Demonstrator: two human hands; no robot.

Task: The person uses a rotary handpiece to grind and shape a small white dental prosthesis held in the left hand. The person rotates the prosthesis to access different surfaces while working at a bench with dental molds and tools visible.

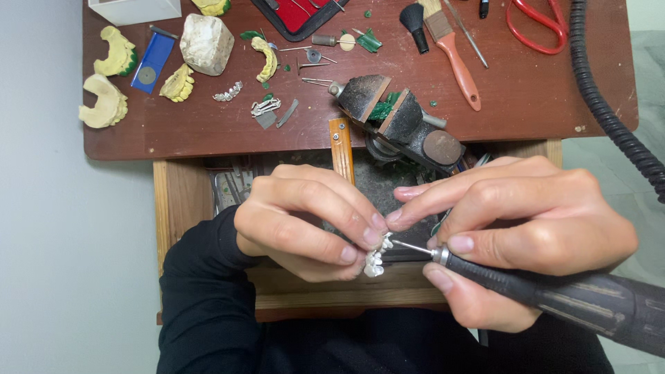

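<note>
Head view: the left hand point(305, 218) pinches a small white row of teeth point(376, 257) between thumb and fingertips, just below the frame's centre. The right hand point(526, 239) is wrapped around a dark handpiece point(554, 298), fingers pressed tight on its barrel; the thin bur point(410, 246) at its tip points toward 9 o'clock and meets the teeth. The right forefinger reaches across and touches the left fingertips. The handpiece body runs off toward 4 o'clock. Both hands hover over an open wooden drawer point(181, 201).

At 12 o'clock from the hands sits a small black vise point(398, 118) on the brown bench point(540, 97), with green bits in its jaws. A wooden peg point(340, 149) sticks out from the bench edge just above the left hand. At 10 o'clock lie yellow casts point(104, 100), a pale stone block point(206, 43), a blue card point(152, 62) and two small metal frames point(228, 91). At 1 o'clock lie an orange-handled brush point(454, 52) and red scissors point(537, 28). A black ribbed hose point(603, 104) curves down the right side. Black sleeves point(208, 298) cover the arms.
</note>
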